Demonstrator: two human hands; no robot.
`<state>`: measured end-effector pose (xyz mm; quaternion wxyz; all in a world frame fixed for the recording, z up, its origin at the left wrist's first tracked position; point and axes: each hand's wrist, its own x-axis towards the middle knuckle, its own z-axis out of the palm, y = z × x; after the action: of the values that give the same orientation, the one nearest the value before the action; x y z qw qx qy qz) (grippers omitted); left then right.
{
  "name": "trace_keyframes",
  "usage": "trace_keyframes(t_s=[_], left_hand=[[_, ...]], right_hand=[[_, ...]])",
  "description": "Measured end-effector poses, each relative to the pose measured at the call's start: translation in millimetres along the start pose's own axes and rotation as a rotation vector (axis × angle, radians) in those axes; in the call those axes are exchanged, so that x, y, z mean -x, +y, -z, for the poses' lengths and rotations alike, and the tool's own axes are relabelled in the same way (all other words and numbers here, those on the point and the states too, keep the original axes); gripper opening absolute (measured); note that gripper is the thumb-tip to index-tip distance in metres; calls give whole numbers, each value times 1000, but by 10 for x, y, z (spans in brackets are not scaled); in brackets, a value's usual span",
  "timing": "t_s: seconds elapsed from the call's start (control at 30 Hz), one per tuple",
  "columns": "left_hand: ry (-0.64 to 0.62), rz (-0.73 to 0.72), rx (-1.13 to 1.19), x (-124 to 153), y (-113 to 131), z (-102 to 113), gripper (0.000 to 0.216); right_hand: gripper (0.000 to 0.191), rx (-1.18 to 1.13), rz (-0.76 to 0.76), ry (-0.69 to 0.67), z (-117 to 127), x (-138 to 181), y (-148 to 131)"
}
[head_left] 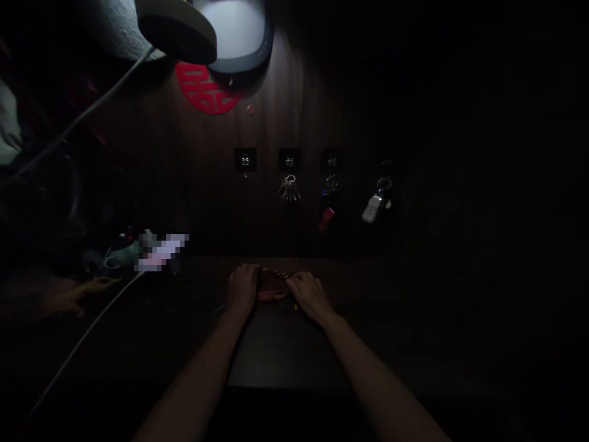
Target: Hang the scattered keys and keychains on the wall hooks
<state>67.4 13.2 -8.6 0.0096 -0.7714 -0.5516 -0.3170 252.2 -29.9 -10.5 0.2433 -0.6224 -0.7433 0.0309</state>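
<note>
View: head camera only, very dark, the edges nearly black.
Left hand: the left hand (242, 288) lies palm down, fingers curled forward over a flat reddish object (272, 295), its fingertips close to a string of small brown beads (276, 274).
Right hand: the right hand (309, 297) also lies palm down, its fingers reaching toward the left hand and resting at the beads.
Grip: both hands are curved and nearly meet; they may be pinching the beads, but the dim light makes that hard to say.
Hidden: the hands cover most of the reddish object, so its shape is unclear. A small yellowish bit (295, 306) sits just beside the right hand, too small to identify.
Bench: the dark bench (285, 356) carries all of this, close to the wall.
Wall: a dark wood-grain panel (294, 110) holds a row of black hooks (289, 161). A bunch of keys (289, 189) hangs from one, keys with a red fob (327, 216) from the next, and a white fob (372, 209) further right.
Above: a red paper-cut ornament (202, 89) sits under a lamp head (177, 29).
Writing: none is legible; a patch left of the hands (161, 252) is pixelated.
Cable: a pale cable (87, 331) crosses the lower left.
</note>
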Motion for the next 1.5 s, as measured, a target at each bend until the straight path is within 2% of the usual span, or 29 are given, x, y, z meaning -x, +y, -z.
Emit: trace_keyframes(t_s=[0.13, 0.23, 0.37, 0.47, 0.63, 0.73, 0.93, 1.03, 1.13, 1.23, 1.37, 1.5], left_hand=[[250, 21, 329, -17, -33, 20, 30], [291, 59, 560, -19, -18, 31, 29], [200, 160, 754, 4, 80, 60, 28], [113, 161, 857, 28, 163, 75, 30], [74, 131, 901, 37, 220, 59, 28], [50, 151, 943, 29, 225, 47, 29], [-131, 169, 1111, 34, 243, 17, 30], [-229, 186, 1202, 52, 245, 2, 33], [-296, 206, 1262, 70, 242, 8, 35], [-271, 248, 1268, 81, 247, 44, 36], [-149, 312, 1298, 66, 264, 122, 36], [54, 389, 1275, -39, 244, 196, 37]], right_hand=[[41, 0, 13, 8, -10, -2, 11], [40, -2, 10, 26, -1, -6, 2], [36, -48, 25, 112, 39, -13, -52], [30, -126, 85, 153, 60, -10, -122], [22, -212, 217, 81, 41, 2, -226], [21, -267, 183, 65, 20, -5, -248], [28, -684, 95, 33, -4, -19, -263], [30, -759, 83, -2, 11, -7, -282], [30, -718, 88, -34, 48, 14, -308], [27, -643, 129, -11, 72, 30, -309], [23, -455, 153, 67, 39, 7, -224], [22, -193, 85, 174, -50, -69, -91]])
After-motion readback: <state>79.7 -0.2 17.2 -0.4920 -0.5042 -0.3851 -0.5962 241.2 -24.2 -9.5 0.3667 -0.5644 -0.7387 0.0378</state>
